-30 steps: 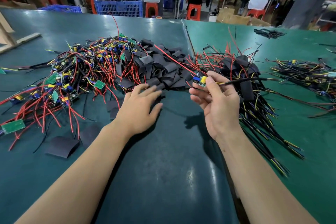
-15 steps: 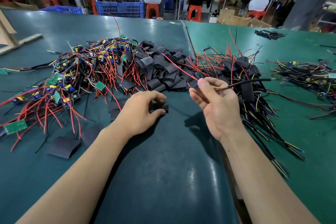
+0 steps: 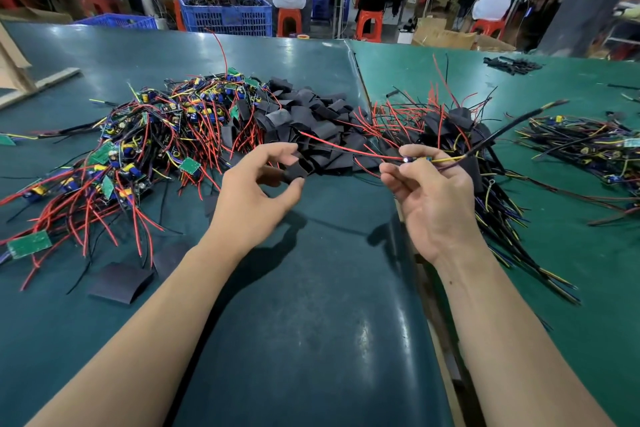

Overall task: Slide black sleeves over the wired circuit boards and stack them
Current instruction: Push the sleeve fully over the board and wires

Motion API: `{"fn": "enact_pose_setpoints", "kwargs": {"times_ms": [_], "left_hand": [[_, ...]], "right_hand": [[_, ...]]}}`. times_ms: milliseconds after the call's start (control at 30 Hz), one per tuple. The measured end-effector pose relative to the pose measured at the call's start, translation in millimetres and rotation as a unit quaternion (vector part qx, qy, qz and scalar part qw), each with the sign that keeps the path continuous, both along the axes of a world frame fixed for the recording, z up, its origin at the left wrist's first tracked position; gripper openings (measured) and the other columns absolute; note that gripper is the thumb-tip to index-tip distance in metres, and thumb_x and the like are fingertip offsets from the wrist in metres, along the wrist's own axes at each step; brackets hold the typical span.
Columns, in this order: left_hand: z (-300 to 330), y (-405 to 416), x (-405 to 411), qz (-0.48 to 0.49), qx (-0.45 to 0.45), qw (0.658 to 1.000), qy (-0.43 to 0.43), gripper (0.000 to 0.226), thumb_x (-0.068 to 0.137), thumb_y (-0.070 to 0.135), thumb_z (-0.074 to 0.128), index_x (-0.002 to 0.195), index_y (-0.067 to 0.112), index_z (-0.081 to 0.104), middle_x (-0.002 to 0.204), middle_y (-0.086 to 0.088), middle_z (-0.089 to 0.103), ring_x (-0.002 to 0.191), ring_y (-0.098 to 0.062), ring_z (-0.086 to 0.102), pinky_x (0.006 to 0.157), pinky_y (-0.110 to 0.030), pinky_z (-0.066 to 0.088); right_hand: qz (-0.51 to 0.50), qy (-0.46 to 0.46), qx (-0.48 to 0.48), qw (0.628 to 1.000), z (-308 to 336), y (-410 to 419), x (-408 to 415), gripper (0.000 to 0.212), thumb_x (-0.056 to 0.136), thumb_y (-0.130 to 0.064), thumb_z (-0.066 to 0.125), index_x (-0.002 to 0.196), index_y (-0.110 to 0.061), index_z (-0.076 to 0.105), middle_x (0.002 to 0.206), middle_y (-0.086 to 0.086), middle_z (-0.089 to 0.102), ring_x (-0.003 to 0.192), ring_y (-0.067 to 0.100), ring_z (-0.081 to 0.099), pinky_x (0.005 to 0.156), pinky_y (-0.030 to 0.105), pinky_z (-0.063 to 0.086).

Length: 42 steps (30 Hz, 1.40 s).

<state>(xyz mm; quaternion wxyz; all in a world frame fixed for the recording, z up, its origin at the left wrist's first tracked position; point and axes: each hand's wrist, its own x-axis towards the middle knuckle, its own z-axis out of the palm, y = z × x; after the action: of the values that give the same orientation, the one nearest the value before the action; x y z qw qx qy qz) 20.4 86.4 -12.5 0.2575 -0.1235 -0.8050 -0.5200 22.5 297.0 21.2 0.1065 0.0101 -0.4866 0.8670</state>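
A person's two bare forearms reach over a dark green table (image 3: 311, 340) in a workshop; the left hand (image 3: 254, 194) pinches one flat black sleeve (image 3: 294, 173) between thumb and curled fingers, lifted just in front of a heap of loose black sleeves (image 3: 311, 125); the right hand (image 3: 433, 198) is closed around one wired circuit board (image 3: 415, 159), of which only a small blue and yellow edge shows above the fingers, its red lead (image 3: 339, 147) trailing left over the heap and its dark cable (image 3: 512, 123) rising to the right; sleeve and board are near each other but apart, so this board is judged not yet covered; to the left lies a large tangled pile of bare boards (image 3: 145, 149) with red and black wires, seemingly the work still waiting, and it looks much the biggest mass on the table; just beyond the right hand, touching nothing it holds, sits a stack of sleeved boards (image 3: 460, 128) with dark cables fanning toward the viewer, which appears to be the finished pile; a further bundle of wired parts (image 3: 588, 146) lies far right, whether sleeved cannot be told; a stray sleeve (image 3: 119, 282) rests near the left forearm; blue crates (image 3: 225, 14) and seated workers fill the background; no brand, label or legible writing can be made out anywhere.
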Motion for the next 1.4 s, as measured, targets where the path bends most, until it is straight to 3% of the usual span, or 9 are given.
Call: {"fn": "enact_pose_setpoints", "kwargs": {"times_ms": [233,467,767,1000,1167,1300,1400], "left_hand": [[-0.3,-2.1,-3.2,0.027,0.036,0.998,0.036,0.041,0.081,0.004,0.074,0.111,0.028,0.061,0.103,0.014,0.064,0.077,-0.006,0.064,0.075,-0.022,0.052],[-1.0,-2.0,-5.2,0.043,0.048,0.998,0.025,0.038,0.081,0.004,0.074,0.102,0.032,0.059,0.103,0.023,0.063,0.075,-0.004,0.063,0.072,-0.025,0.051],[-4.1,-4.6,-6.9,0.041,0.062,0.997,0.032,0.047,0.081,0.005,0.074,0.115,0.031,0.055,0.098,0.025,0.064,0.079,-0.009,0.064,0.072,-0.027,0.051],[-2.5,-2.8,0.8,-0.008,-0.064,0.997,0.043,0.05,0.079,0.003,0.075,0.119,0.026,0.057,0.106,0.013,0.066,0.088,-0.007,0.063,0.078,-0.026,0.05],[2.2,1.4,5.4,-0.005,-0.172,0.981,0.087,0.048,0.074,0.014,0.076,0.119,0.02,0.061,0.105,0.014,0.069,0.1,-0.006,0.061,0.099,-0.027,0.035],[7.0,-0.9,6.5,0.031,-0.189,0.976,0.103,0.048,0.073,0.022,0.078,0.118,0.019,0.062,0.1,0.016,0.069,0.107,-0.01,0.056,0.103,-0.03,0.024],[8.6,4.5,9.7,-0.016,-0.163,0.981,0.102,0.051,0.072,0.012,0.082,0.118,0.016,0.062,0.1,0.012,0.07,0.101,0.0,0.06,0.099,-0.014,0.031]], "right_hand": [[0.016,-0.005,0.001,1.0,0.4,-1.6,1.1,0.028,0.088,0.015,0.044,0.08,-0.006,0.061,0.059,0.004,0.063,0.064,0.02,0.068,0.064,0.024,0.056],[-0.007,0.003,-0.014,1.0,1.5,-3.1,1.5,0.029,0.088,0.016,0.044,0.078,-0.005,0.06,0.057,0.003,0.061,0.059,0.018,0.067,0.059,0.023,0.054],[0.001,-0.013,0.044,0.999,-4.4,-4.1,-0.5,0.03,0.086,0.015,0.045,0.075,-0.007,0.061,0.059,0.002,0.061,0.059,0.019,0.067,0.059,0.024,0.055],[0.025,-0.028,0.102,0.994,-6.1,-2.4,0.4,0.027,0.086,0.014,0.048,0.08,-0.007,0.064,0.058,-0.001,0.061,0.059,0.017,0.066,0.056,0.024,0.055],[0.037,-0.007,0.194,0.98,-10.6,-4.9,3.2,0.023,0.085,0.008,0.063,0.094,-0.013,0.067,0.068,-0.005,0.065,0.062,0.015,0.065,0.054,0.024,0.052],[0.044,0.006,0.201,0.979,-11.6,-4.0,2.7,0.022,0.082,0.003,0.072,0.093,-0.016,0.067,0.071,-0.003,0.067,0.062,0.016,0.064,0.055,0.024,0.052],[0.059,0.021,0.204,0.977,-13.7,-8.0,2.8,0.024,0.079,0.006,0.074,0.089,-0.014,0.068,0.072,0.0,0.07,0.061,0.015,0.064,0.058,0.024,0.054]]}}
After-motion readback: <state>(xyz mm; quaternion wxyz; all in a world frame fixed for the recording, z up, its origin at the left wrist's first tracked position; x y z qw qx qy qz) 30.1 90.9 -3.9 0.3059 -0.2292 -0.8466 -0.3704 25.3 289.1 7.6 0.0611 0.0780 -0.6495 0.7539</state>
